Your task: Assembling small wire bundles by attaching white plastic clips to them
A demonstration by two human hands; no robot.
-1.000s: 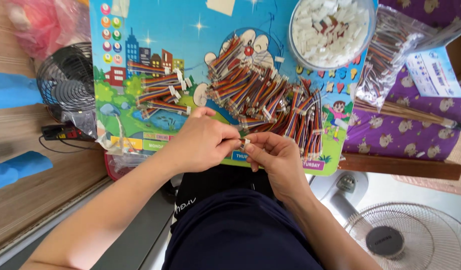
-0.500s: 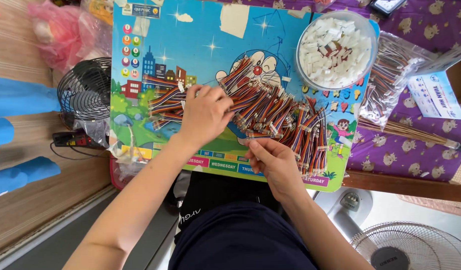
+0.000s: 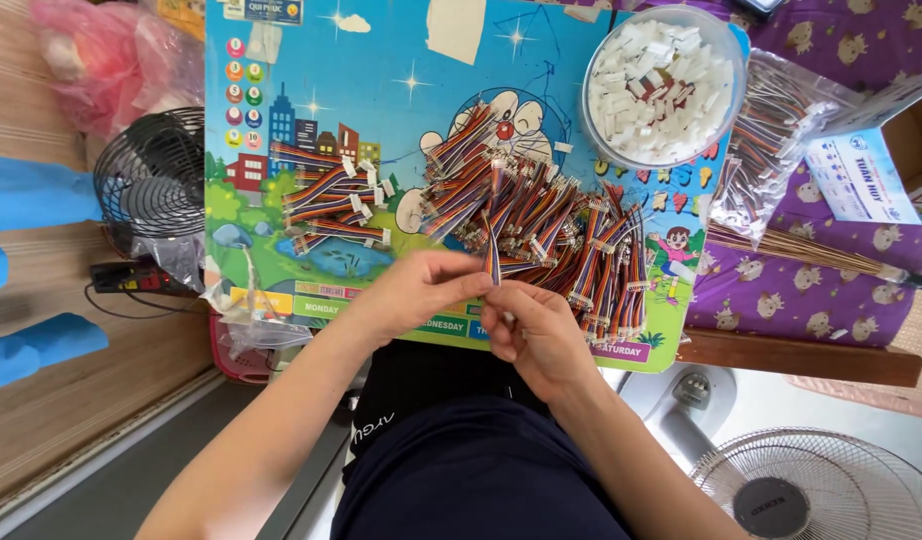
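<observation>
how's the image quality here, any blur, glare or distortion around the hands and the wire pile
Head view: even daylight, no strong glare on the cartoon board. The wire pile and bowl of white connectors are sharp. The left hand and right hand are only slightly soft, pinching one wire bundle. Wide-angle bending shows at the edges, as on the standing fan. Shadows are soft.

Both arms are bare from the hands up to the lower edge of the picture; no sleeves, watch, bracelets or rings show on them. The left hand [image 3: 416, 295] and the right hand [image 3: 541, 335] wear no gloves. Over the lap lies dark navy cloth [image 3: 481, 480], smooth and plain, without pattern or seams to be made out. Just above it sits a black garment [image 3: 411, 385] with a small strip of pale lettering along its left edge.
</observation>
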